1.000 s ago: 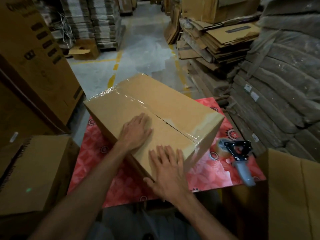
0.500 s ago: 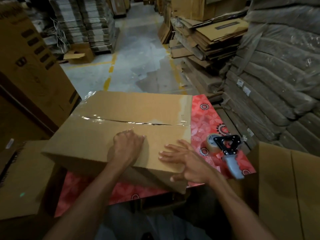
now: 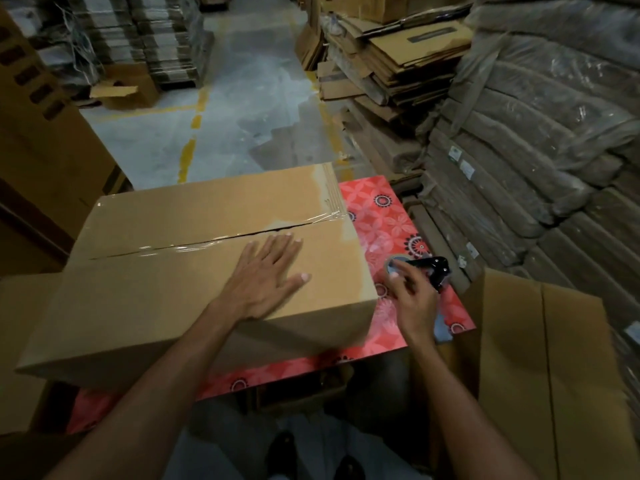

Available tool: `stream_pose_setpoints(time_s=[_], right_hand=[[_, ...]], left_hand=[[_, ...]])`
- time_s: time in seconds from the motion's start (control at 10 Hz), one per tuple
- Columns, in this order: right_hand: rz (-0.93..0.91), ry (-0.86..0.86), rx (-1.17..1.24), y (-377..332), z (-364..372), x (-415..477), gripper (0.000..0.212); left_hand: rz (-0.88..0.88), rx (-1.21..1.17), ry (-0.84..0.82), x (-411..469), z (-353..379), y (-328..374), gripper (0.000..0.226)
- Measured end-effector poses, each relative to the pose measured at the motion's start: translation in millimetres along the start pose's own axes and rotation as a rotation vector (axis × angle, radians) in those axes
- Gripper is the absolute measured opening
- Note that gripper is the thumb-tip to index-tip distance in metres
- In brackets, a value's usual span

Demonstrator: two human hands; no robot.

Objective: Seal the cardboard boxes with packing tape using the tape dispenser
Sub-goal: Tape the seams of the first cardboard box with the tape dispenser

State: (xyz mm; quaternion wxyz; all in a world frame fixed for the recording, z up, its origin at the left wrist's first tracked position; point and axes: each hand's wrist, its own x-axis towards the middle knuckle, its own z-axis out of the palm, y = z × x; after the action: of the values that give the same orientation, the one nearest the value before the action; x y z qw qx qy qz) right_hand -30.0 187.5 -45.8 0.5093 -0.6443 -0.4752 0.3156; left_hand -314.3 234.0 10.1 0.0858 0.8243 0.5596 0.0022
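A large brown cardboard box lies on a red flower-patterned table. Clear tape runs along its top centre seam and down the right end. My left hand rests flat on the box top just below the seam, fingers spread. To the right of the box, my right hand is over the tape dispenser, which lies on the table. Its fingers are loosely bent, their tips at the tape roll. The grey handle shows under the wrist, with no fingers around it.
An upright cardboard box stands close on the right, another sits low on the left, and a tall printed carton rises behind it. Flattened cardboard stacks and wrapped bundles line the right side. Bare concrete aisle lies ahead.
The box has been turned so its seam runs left to right. My left hand opened flat on top. My right hand left the box and moved right, over the tape dispenser.
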Motion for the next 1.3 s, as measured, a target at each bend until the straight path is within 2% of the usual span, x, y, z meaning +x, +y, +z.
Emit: stream_pose_setpoints(time_s=[0.1, 0.2, 0.3, 0.4, 0.5, 0.6, 0.7, 0.8, 0.9, 1.0, 1.1, 1.2, 1.3], right_hand=[[0.39, -0.039, -0.491, 47.2, -17.0, 29.1, 0.08], [0.569, -0.134, -0.593, 77.1, -23.9, 45.1, 0.108], [0.622, -0.04, -0.657, 82.2, -16.3, 54.1, 0.072], [0.651, -0.054, -0.695, 88.5, -9.6, 59.7, 0.031], [0.676, -0.053, -0.652, 101.9, -4.2, 61.4, 0.013], [0.655, -0.033, -0.487, 80.6, 0.7, 74.6, 0.021], [0.667, -0.022, -0.341, 39.5, -6.5, 81.7, 0.011], [0.671, -0.007, -0.119, 6.6, -9.7, 106.9, 0.014], [0.671, -0.011, 0.248, -54.7, -7.4, 129.5, 0.021], [0.557, -0.233, 0.496, -121.8, 1.8, 117.1, 0.016], [0.462, -0.394, 0.544, -159.7, 20.3, 97.0, 0.012], [0.365, -0.484, 0.492, -170.3, 35.8, 77.0, 0.012], [0.294, -0.492, 0.407, -176.4, 46.9, 60.1, 0.013]], left_hand=[[0.244, 0.061, -0.049, 12.8, -5.3, 15.0, 0.099], [0.365, 0.122, -0.043, 27.3, -1.4, 30.5, 0.115], [0.377, 0.1, -0.033, 43.9, 2.5, 33.3, 0.118], [0.344, 0.066, -0.031, 58.6, 2.3, 34.9, 0.119], [0.317, 0.02, -0.042, 71.3, 0.9, 38.8, 0.12], [0.309, -0.015, -0.026, 77.8, 1.7, 41.7, 0.121], [0.297, -0.059, -0.017, 81.1, 2.8, 45.9, 0.121], [0.319, -0.136, -0.013, 86.2, -2.1, 47.7, 0.111], [0.188, -0.764, -0.084, 108.1, -21.8, 40.3, 0.078], [-0.13, -1.555, -0.077, 147.3, -49.0, 35.0, 0.034], [-0.308, -1.883, -0.303, 169.5, -77.3, 19.3, 0.038], [-0.334, -1.985, -0.519, 163.5, -95.0, 0.3, 0.059], [-0.306, -2.087, -0.595, 148.1, -101.0, -17.1, 0.05]])
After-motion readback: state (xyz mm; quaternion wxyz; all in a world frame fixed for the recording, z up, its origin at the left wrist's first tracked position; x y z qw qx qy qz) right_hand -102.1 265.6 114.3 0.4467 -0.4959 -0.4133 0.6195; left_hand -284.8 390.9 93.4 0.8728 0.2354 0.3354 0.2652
